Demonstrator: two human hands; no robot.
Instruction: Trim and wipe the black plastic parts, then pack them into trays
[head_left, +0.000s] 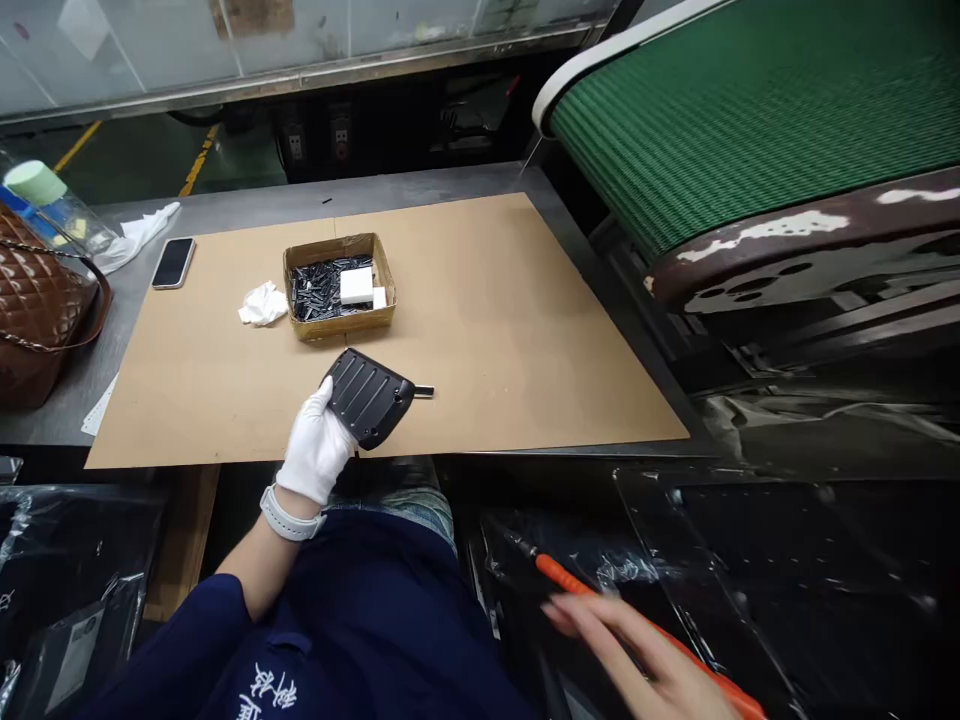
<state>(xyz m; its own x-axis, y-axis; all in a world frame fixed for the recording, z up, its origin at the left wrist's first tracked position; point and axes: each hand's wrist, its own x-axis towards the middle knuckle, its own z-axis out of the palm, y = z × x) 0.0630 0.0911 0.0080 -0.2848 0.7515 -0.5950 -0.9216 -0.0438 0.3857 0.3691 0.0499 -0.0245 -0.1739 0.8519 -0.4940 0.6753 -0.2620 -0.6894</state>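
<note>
My left hand [316, 445], in a white glove, grips a black ribbed plastic piece [369, 398] by its left edge above the cardboard sheet. Small round holes show in its face, and a short dark metallic strip [424, 391] appears at its right corner. Low on the right, my bare right hand [630, 650] is blurred, with its fingers round a long orange tool [559, 573] that has a thin metal tip. What kind of tool it is cannot be made out. Beyond the black piece stands a small cardboard box [343, 326] of small black parts and two white blocks.
A cardboard sheet [480, 330] covers much of the table. Left lie a phone [173, 263], a crumpled tissue [262, 304], a brown bag [37, 310] and a bottle [75, 215]. A green conveyor belt [750, 120] overhangs the right side. Plastic-wrapped black panels [810, 570] sit lower right.
</note>
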